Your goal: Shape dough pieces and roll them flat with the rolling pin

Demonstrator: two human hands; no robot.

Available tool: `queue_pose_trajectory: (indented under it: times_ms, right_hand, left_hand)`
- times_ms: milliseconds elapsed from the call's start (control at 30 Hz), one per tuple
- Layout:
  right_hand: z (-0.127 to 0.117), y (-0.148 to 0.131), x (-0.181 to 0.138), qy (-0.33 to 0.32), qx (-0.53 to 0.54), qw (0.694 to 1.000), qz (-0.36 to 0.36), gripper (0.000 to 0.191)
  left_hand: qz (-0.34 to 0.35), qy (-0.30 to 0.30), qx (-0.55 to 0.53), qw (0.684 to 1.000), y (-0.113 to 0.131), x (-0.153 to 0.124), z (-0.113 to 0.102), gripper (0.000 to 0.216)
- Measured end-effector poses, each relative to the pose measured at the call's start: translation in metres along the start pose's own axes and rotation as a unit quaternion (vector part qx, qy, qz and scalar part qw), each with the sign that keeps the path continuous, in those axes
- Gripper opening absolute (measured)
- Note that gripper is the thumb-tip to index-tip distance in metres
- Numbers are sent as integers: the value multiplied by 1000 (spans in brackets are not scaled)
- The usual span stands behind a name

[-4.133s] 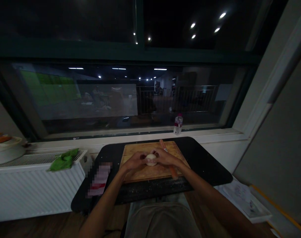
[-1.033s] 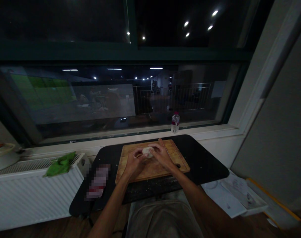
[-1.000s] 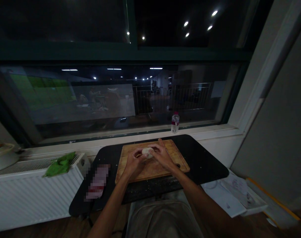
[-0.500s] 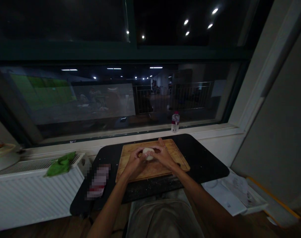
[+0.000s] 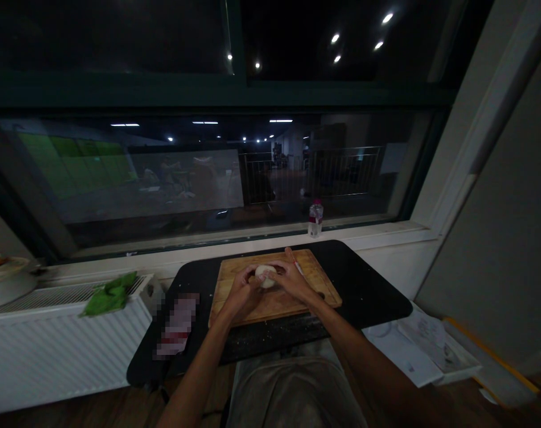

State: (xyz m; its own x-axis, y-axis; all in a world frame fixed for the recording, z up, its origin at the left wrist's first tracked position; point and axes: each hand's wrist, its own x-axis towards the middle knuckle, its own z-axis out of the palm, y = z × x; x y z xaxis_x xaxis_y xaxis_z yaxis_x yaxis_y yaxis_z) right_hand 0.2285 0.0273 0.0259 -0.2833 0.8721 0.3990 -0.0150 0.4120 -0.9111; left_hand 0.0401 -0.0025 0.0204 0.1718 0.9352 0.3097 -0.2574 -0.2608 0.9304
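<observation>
Fingers [image 5: 254, 275] of left hand [image 5: 242, 291], right hand [image 5: 293, 284] cup ball [image 5: 266, 276]

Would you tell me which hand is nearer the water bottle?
Right: the right hand is below-left of the water bottle; the left hand, also on the pale ball, lies farther left.

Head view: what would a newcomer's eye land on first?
The left hand and right hand cup a pale ball over the wooden board on the black table. Behind, a bottle stands on the sill under the dark window; a green cloth lies on the radiator at left.
</observation>
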Motion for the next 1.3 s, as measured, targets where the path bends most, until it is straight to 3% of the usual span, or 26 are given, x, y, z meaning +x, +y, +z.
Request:
queue_pose_trajectory:
  times_ms: [200,567,867,1300]
  right_hand:
    - [0,0,1,20,21,1000,11,50]
    - [3,8,5,21,41,998,34,49]
    - [0,6,3,21,24,999,17,46]
    - [3,7,4,32,17,999,15,48]
  left_hand:
    - [-28,-26,-57,998,1,0,3,44]
    - [-9,-23,8,1000,12,1,0,52]
    - [-26,-4,-52,998,2,-1,5,49]
    - [-21,-8,-33,999,-2,1,-1,48]
